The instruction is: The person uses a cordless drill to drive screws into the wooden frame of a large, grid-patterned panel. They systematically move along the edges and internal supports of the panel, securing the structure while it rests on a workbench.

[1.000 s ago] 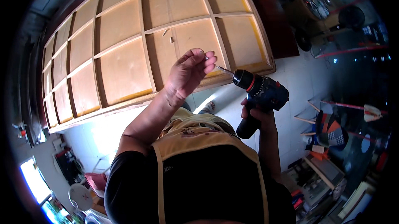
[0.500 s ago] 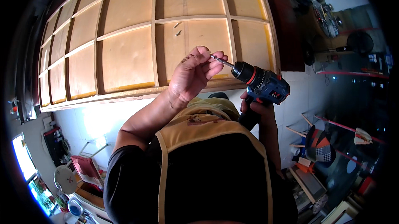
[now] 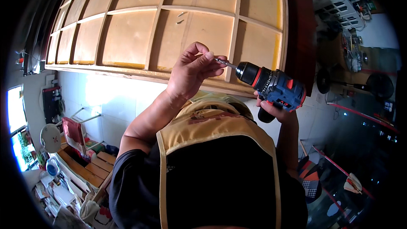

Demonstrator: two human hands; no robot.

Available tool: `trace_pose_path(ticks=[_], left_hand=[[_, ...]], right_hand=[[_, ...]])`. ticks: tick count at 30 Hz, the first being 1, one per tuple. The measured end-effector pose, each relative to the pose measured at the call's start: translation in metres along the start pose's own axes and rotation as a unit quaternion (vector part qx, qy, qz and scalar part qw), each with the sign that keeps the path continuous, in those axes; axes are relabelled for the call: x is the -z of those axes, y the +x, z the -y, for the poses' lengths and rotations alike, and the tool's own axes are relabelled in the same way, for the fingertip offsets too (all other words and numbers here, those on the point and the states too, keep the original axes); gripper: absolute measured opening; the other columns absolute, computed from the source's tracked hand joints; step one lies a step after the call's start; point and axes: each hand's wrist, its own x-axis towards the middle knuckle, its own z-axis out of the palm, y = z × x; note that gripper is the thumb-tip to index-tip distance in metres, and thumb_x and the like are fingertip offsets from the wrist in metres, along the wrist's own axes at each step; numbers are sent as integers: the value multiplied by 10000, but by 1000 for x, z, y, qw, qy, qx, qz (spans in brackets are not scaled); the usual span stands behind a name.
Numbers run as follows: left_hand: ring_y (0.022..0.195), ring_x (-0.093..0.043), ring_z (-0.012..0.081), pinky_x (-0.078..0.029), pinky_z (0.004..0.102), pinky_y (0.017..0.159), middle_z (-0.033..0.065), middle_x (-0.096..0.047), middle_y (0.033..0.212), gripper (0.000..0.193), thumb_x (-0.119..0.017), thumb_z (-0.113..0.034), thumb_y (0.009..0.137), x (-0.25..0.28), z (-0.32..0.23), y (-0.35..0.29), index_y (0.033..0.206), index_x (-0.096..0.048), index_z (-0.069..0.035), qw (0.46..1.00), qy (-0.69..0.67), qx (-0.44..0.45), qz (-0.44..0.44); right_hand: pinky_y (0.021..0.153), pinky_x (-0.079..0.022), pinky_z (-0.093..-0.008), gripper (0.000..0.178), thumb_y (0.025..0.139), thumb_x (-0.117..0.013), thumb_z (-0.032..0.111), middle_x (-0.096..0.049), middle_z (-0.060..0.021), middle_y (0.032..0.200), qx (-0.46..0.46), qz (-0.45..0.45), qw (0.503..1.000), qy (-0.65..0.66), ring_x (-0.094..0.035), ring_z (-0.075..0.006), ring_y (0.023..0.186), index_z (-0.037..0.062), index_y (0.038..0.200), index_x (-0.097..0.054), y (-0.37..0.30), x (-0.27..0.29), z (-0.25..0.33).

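While gripping drill point(image 3: 275, 89), right hand point(image 3: 273, 110) half hidden; left hand point(image 3: 190, 74) pinching bit point(image 3: 224, 63)

- A black short-sleeved shirt covers the torso; its sleeve ends on the upper arm, leaving both forearms bare.
- Over it hangs a tan, mustard-coloured bib apron or vest with stitched edges, its straps running up over the shoulders.
- Dark reddish lettering or a patch sits near the top of the bib, too bent by the lens to make out.
- The left hand point(image 3: 190, 74) and the right hand point(image 3: 275, 111) are bare: no gloves, and no rings or watch that I can see.
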Motion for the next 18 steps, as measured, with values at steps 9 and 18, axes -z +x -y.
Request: trace_pose_path(ticks=[9, 18], left_hand=[[916, -722, 268, -608, 383, 835, 191, -714, 969, 90, -606, -107, 971, -24, 42, 3, 926, -545, -58, 999, 46, 11, -16], [1100, -661, 248, -538, 374, 908, 181, -667, 1199, 447, -693, -326, 913, -45, 61, 7, 1208, -522, -36, 921, 328, -209, -25]], right_hand=[[730, -567, -320, 212, 801, -750, 87, -710, -53, 882, 11, 94, 981, -168, -691, -162, 778, 74, 1001, -682, 6, 94, -29], [695, -560, -317, 404, 822, -734, 251, -686, -104, 896, -13, 126, 983, 135, -662, -165, 743, -2, 1119, -632, 29, 86, -29]])
